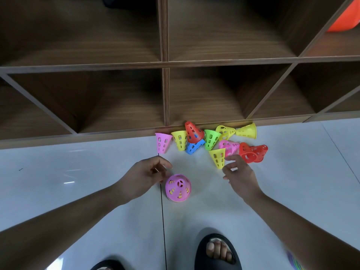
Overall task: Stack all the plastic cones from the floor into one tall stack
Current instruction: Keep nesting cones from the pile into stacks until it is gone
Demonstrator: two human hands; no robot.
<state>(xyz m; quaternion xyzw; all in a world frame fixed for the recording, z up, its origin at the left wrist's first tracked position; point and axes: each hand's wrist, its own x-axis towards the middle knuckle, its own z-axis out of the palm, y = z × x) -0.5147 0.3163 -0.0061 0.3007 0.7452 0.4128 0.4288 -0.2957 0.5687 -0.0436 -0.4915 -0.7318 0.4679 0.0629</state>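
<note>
A short stack [178, 188] with a pink perforated cone on top and yellow showing through its holes stands upright on the white floor. My left hand [148, 174] hovers just left of it, fingers loosely curled, holding nothing. My right hand [238, 174] is beside a yellow cone [218, 157] lying on its side, fingers spread, close to it but not gripping. Behind lie several loose cones: pink [162, 142], yellow [180, 139], red [193, 132], blue [194, 146], green [211, 139], another pink [228, 147], two red [253, 152] and two yellow [247, 130].
A wooden cubby shelf [165, 98] stands right behind the cones, its bottom edge touching the pile. An orange object [344, 18] sits in an upper right cubby. My feet in black sandals [217, 252] are at the bottom edge. A dark tile seam [162, 211] runs along the floor.
</note>
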